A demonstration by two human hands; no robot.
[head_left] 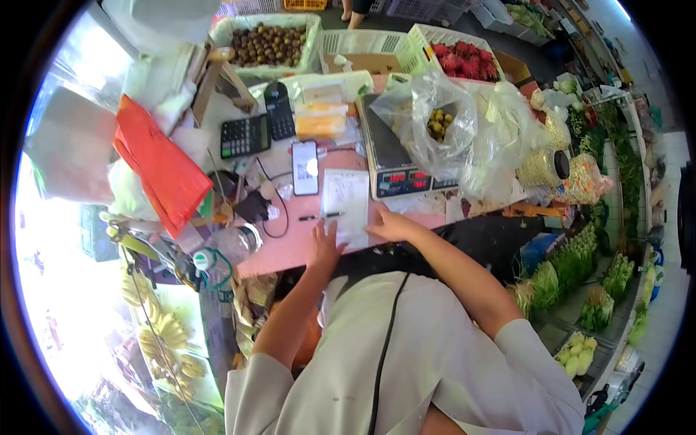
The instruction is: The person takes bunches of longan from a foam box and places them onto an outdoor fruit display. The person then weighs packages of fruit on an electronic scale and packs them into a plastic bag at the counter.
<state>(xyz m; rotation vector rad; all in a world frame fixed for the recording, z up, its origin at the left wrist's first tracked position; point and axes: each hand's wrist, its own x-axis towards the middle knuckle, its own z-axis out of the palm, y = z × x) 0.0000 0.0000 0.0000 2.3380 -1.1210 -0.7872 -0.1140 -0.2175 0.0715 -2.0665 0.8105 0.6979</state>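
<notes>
Left hand (325, 248) has fingers apart, just below the pen (321, 216). Right hand (391, 224) is at the paper's right edge; can't tell if it's pinching. Paper (346, 199) lies on the pink top (290, 246), beside the phone (305, 168). Best steadied lightly at the edge, pen kept from rolling.

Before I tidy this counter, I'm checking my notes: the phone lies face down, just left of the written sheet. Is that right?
No: the head view shows the phone face up, screen lit. It does lie just left of the written sheet.
</notes>
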